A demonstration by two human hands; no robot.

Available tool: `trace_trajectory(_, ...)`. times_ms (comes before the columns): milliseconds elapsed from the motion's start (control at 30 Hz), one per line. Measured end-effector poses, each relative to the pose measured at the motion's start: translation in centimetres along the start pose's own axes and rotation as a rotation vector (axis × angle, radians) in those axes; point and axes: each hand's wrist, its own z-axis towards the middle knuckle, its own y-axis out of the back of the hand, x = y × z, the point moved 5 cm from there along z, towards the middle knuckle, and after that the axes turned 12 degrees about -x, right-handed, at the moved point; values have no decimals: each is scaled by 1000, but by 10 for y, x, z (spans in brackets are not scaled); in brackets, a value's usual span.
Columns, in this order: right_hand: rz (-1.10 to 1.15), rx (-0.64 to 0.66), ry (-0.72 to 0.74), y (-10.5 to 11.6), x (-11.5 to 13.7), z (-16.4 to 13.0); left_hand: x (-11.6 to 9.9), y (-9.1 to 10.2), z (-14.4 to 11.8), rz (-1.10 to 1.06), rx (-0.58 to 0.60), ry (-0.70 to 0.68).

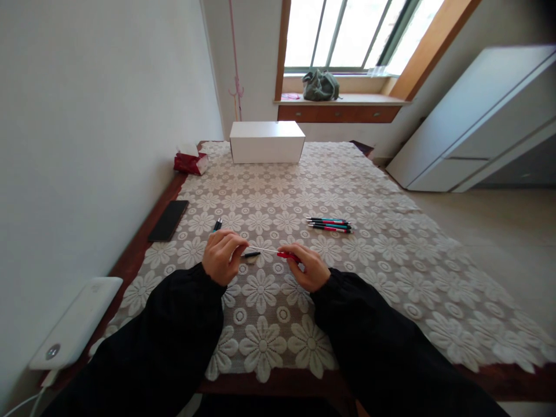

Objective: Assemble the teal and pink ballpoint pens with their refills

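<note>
My left hand [222, 255] pinches a thin white pen refill [263, 249] and a black pen part [251, 254] just above the lace tablecloth [391, 243]. A short way to the right, my right hand [309, 267] grips a red pen barrel [286, 254], and the refill's far end meets that barrel. Another pen part [217, 225], black with a teal band, pokes out behind my left hand. Several assembled pens [329, 225] in red, teal and black lie side by side to the right of my hands.
A white box [266, 141] stands at the table's far end, with a red tissue pack [190, 161] to its left. A black phone [168, 220] lies near the left edge. A white device [73, 330] sits at the near left. A green bag [320, 84] rests on the windowsill.
</note>
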Motion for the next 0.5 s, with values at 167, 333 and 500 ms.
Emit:
trace_trajectory(167, -13, -10, -5, 1, 2, 2, -3, 0, 0, -3, -4, -1)
trace_trajectory(333, -3, -4, -9, 1, 4, 3, -2, 0, -1, 0, -2, -4)
trace_trajectory(500, -14, -35, -6, 3, 3, 3, 0, 1, -1, 16, -18, 20)
